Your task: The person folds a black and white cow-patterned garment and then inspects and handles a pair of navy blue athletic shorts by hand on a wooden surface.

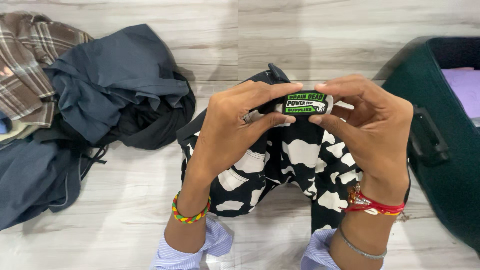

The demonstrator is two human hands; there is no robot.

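A black garment with white cloud-like patches (295, 165) lies on the pale wood floor in front of me. Both hands pinch its waistband near a small black-and-green rubber patch (305, 104). My left hand (235, 125) grips the fabric just left of the patch, thumb below and fingers above. From the right, my right hand (370, 125) holds the patch's end between thumb and forefinger. A beaded band circles my left wrist; red threads and a thin metal bangle sit on my right.
A heap of dark blue and black clothes (110, 85) lies at the left, with a brown checked shirt (25, 60) at the far left. An open dark green suitcase (440, 150) stands at the right, with lilac cloth (467, 85) inside.
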